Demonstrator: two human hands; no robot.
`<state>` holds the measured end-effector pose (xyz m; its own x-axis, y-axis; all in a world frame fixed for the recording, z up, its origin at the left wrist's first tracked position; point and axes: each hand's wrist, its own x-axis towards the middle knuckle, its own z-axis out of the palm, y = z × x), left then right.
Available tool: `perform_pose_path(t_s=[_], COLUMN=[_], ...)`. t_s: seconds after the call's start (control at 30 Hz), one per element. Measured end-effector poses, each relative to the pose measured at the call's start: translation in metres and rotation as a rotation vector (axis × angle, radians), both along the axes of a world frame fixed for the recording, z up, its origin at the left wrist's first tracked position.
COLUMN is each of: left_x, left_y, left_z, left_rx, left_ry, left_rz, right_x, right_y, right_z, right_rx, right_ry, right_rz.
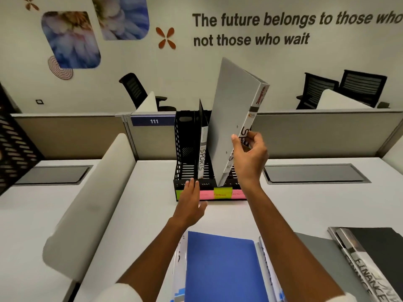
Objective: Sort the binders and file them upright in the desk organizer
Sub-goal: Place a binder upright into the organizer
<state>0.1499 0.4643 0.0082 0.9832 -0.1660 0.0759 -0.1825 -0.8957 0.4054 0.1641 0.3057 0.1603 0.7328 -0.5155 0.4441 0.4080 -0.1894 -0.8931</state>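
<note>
A black desk organizer (182, 147) stands at the back of the white desk, with green, pink and yellow sticky labels (219, 192) along its front. A black binder marked SPORTS (203, 153) stands upright inside it. My right hand (249, 155) is shut on a grey binder (232, 123), held tilted with its lower corner down in the organizer, right of the SPORTS binder. My left hand (190, 203) is open, fingertips touching the organizer's front edge. A blue binder (220, 269) lies flat near me on a stack. A black binder marked FINANCE (368, 264) lies at the right.
A white curved divider (91, 205) runs along the desk's left side. Grey cable hatches (314, 173) are set into the desk on both sides. A partition wall (327, 131) stands behind the organizer. Office chairs (139, 90) are beyond it.
</note>
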Motion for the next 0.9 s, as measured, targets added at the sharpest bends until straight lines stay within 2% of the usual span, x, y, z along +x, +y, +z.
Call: perform_pose_path(t_s=[0.1,0.27,0.5,0.9], left_x=[0.011,0.030,0.050,0.048], left_y=[0.008,0.013,0.016,0.019], left_z=[-0.008,-0.014,-0.031,-0.048], left_rx=[0.122,0.209,0.224,0.200], left_ry=[0.055,0.072,0.079,0.048], left_rz=[0.021,0.042,0.090,0.101], right_x=[0.022,0.053,0.081,0.101], right_y=[0.007,0.022,0.035,0.056], right_z=[-0.007,-0.025,-0.063,-0.123], right_rx=[0.038,0.092,0.061,-0.087], right_ry=[-0.006,-0.038,-0.060,0.037], right_rz=[0.052,0.110,0.149,0.175])
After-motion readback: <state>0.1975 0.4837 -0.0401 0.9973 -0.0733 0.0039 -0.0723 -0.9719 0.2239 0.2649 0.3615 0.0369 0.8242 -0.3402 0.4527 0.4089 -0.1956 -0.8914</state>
